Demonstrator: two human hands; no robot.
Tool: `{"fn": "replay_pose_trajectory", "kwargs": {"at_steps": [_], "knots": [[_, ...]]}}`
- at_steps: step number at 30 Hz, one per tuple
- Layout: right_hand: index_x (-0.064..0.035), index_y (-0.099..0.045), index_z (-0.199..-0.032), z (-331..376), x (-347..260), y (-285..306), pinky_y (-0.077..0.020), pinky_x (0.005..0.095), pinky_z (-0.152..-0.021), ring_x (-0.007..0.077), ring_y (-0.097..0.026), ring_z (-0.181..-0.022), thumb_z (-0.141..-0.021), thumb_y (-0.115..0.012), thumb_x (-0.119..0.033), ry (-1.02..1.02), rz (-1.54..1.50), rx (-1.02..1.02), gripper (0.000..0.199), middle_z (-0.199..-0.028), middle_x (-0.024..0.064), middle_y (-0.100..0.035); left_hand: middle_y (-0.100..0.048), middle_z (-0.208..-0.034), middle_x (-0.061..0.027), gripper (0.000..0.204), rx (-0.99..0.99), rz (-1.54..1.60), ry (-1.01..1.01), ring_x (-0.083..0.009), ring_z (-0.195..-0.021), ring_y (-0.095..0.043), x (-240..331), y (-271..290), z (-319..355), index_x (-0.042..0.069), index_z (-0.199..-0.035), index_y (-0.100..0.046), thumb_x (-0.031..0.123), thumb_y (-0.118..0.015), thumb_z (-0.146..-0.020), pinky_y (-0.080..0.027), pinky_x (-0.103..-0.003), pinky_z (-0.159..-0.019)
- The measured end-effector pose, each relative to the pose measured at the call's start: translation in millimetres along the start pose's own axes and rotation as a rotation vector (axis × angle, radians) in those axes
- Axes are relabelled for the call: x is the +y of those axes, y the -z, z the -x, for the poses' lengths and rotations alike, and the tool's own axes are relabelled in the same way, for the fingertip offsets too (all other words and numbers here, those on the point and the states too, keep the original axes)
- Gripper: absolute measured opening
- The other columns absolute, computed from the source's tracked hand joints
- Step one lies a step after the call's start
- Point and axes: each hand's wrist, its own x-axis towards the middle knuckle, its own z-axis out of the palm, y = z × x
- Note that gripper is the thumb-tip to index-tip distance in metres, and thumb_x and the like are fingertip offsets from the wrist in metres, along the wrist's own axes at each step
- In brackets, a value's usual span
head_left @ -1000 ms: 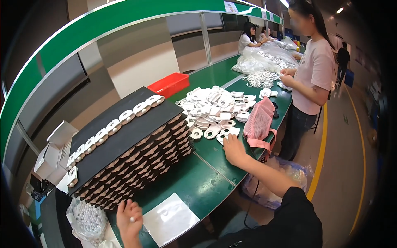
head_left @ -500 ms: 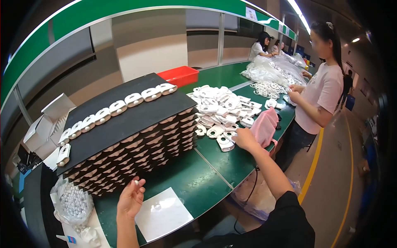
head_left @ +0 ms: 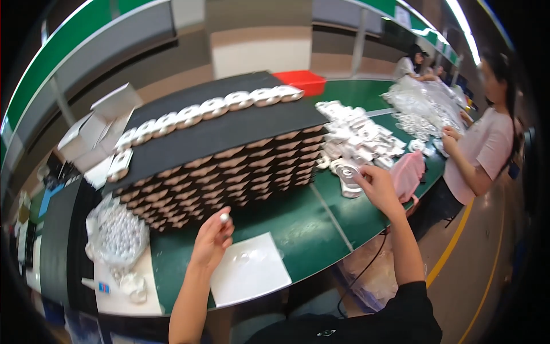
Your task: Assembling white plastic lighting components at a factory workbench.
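Note:
My left hand (head_left: 211, 239), closed at the fingertips, pinches a small white ball (head_left: 224, 218) above the near part of the green table. Between the thumb and fingers of my right hand (head_left: 379, 188) is a flat white plastic part (head_left: 349, 180) with a round opening, blurred by motion. It is beside the near edge of a heap of similar white parts (head_left: 358, 135). A row of such parts (head_left: 213, 108) lies on the top black sheet (head_left: 229, 131) of a tall stack, with more parts between the layers. A bag of small white balls (head_left: 119, 235) sits left of the stack.
A white sheet (head_left: 252, 269) lies on the green table (head_left: 309, 221) below my left hand. Pink cloth (head_left: 408, 175) lies right of the heap. A red bin (head_left: 303, 82) and white boxes (head_left: 94, 129) stand behind. A co-worker (head_left: 487, 137) stands at the right, handling parts.
My right hand has lifted a white plastic part from the edge of the heap. My left hand still pinches the ball. The whole view has shifted, moving the scene rightward.

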Motion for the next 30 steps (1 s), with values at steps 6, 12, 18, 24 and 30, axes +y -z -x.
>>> {"fn": "replay_pose_trajectory", "kwargs": {"at_steps": [6, 12, 18, 24, 30], "knots": [[0.0003, -0.057, -0.095, 76, -95, -78, -0.0421, 0.0204, -0.064, 0.0071, -0.053, -0.073, -0.081, -0.055, -0.001, -0.131, -1.055, -0.370, 0.014, -0.081, 0.0012, -0.059, -0.054, -0.102, -0.0040, 0.035, -0.066, 0.045, -0.025, -0.0098, -0.080, -0.048, -1, -3, -2, 0.010, -0.116, -0.049, 0.009, -0.058, -0.083, -0.037, -0.020, -0.057], [0.0008, -0.052, -0.099, 89, -134, -130, -0.0448, 0.0225, -0.069, 0.0086, -0.054, -0.078, -0.085, -0.051, -0.003, -0.132, -1.196, -0.533, 0.014, -0.089, 0.0044, -0.059, -0.057, -0.100, -0.0045, 0.024, -0.054, 0.062, -0.043, -0.0090, -0.075, -0.048, -7, 5, -3, 0.008, -0.106, -0.054, 0.007, -0.058, -0.082, -0.038, -0.020, -0.056], [0.0005, -0.051, -0.098, 88, -143, -143, -0.0441, 0.0213, -0.069, 0.0074, -0.054, -0.077, -0.085, -0.051, -0.004, -0.037, -0.999, -0.539, 0.013, -0.087, 0.0039, -0.059, -0.058, -0.095, -0.0040, 0.021, -0.028, 0.089, -0.056, -0.0080, -0.072, -0.048, -4, 5, -4, 0.008, -0.103, -0.056, 0.015, -0.059, -0.084, -0.037, -0.020, -0.055], [0.0013, -0.052, -0.095, 89, -146, -142, -0.0437, 0.0222, -0.064, 0.0082, -0.054, -0.072, -0.084, -0.053, -0.004, 0.006, -0.907, -0.480, 0.012, -0.080, 0.0056, -0.059, -0.058, -0.093, -0.0028, 0.021, -0.012, 0.108, -0.064, -0.0077, -0.072, -0.048, -3, 5, -4, 0.008, -0.103, -0.056, 0.017, -0.059, -0.084, -0.037, -0.019, -0.054], [0.0020, -0.051, -0.094, 89, -149, -139, -0.0438, 0.0231, -0.064, 0.0096, -0.053, -0.071, -0.084, -0.053, -0.004, 0.145, -0.719, -0.426, 0.011, -0.080, 0.0058, -0.058, -0.058, -0.096, -0.0032, 0.024, -0.020, 0.109, -0.076, -0.0072, -0.071, -0.048, -3, 5, -4, 0.009, -0.106, -0.055, 0.011, -0.060, -0.082, -0.037, -0.018, -0.053]]}}
